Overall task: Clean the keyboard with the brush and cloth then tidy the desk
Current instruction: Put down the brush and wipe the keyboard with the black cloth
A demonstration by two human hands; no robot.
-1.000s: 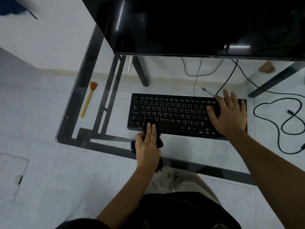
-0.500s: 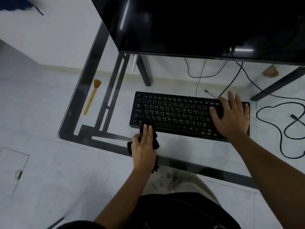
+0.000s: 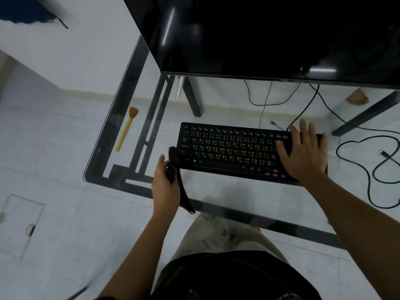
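Observation:
A black keyboard (image 3: 229, 148) lies on the glass desk (image 3: 238, 198) below the monitor. My right hand (image 3: 304, 153) rests flat on its right end, fingers spread. My left hand (image 3: 165, 187) grips a black cloth (image 3: 178, 180) at the keyboard's front-left corner; the cloth's top touches the keyboard's left edge and its tail hangs toward me. A wooden brush (image 3: 126, 128) with orange bristles lies near the desk's left edge, well left of both hands.
A large dark monitor (image 3: 259, 33) overhangs the back of the desk. Black cables (image 3: 368, 167) loop on the floor at the right, seen through the glass. The desk's dark frame bars (image 3: 151, 131) run between brush and keyboard.
My left hand has slid with the cloth from the keyboard's front keys to its left corner and turned on edge. My right hand has stayed on the keyboard's right end.

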